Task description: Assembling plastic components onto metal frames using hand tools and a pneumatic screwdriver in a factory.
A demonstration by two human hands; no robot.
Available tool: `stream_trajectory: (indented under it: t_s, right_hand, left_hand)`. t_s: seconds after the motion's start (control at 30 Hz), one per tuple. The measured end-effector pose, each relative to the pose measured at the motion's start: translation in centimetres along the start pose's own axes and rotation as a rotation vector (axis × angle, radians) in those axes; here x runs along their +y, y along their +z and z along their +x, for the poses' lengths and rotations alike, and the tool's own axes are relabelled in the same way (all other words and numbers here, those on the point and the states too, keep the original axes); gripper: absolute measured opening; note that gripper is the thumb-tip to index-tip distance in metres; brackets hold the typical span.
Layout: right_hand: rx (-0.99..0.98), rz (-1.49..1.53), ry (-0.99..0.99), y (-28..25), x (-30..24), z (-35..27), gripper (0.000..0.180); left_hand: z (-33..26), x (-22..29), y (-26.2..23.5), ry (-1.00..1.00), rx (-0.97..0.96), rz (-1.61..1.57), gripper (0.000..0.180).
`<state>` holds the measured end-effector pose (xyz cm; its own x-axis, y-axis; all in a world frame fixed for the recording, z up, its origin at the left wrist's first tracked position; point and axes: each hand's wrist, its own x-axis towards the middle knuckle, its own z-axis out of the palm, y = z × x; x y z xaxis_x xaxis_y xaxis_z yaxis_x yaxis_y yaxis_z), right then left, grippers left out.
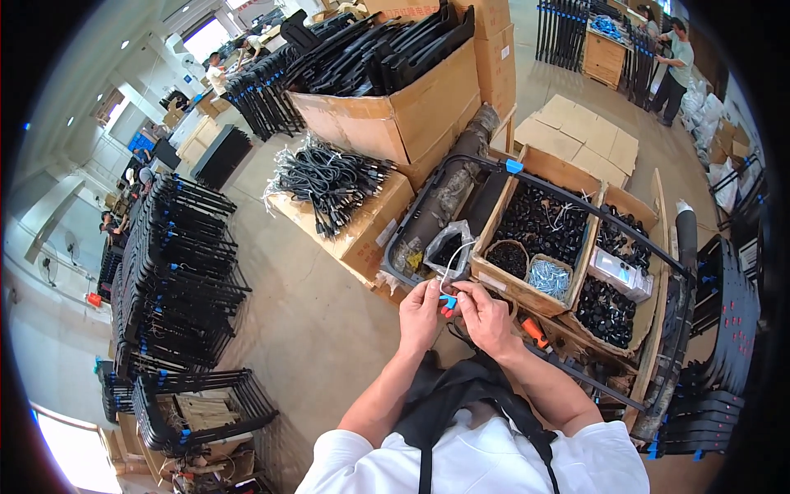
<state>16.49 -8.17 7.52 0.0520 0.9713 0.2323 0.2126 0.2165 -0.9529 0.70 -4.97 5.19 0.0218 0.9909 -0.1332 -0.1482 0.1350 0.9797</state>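
Note:
My left hand [420, 314] and my right hand [485, 318] meet in front of my chest, fingertips pinched close together. Between them is a thin white cord [449, 270] that loops up above the fingers. Small blue and red pieces [448, 303] show just below the pinch; whether they are connectors cannot be made out. Directly beyond my hands lies the black frame [473, 163], a long rounded tube with a blue piece [514, 166] on it. It rests across the wooden parts bins. A clear plastic bag [448, 247] with dark contents sits inside the frame, near my fingers.
A wooden bin [496, 216] holds black parts and silvery screws [550, 278]. An orange-handled tool [534, 333] lies right of my hands. Black cables [329, 181] are heaped on a carton, behind which a big cardboard box [354, 123] stands. Black frames [177, 272] are racked at left.

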Motion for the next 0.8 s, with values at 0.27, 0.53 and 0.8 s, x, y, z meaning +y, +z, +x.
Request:
stream_trajectory:
  t_s: [0.27, 0.53, 0.8]
  right_hand:
    - [-0.261, 0.147, 0.309, 3.9, 1.7, 1.2, 0.029]
    - [-0.522, 0.951, 0.779, 6.0, 2.9, 5.1, 0.078]
    - [-0.483, 1.186, 0.914, 9.9, 3.8, 6.1, 0.072]
  left_hand:
    - [1.7, 0.7, -3.8, 0.095, -0.098, -0.120, 0.025]
    - [2.8, 1.1, -8.7, 0.309, -0.294, 0.006, 0.020]
    - [3.5, 1.6, -12.3, 0.264, -0.323, 0.029, 0.022]
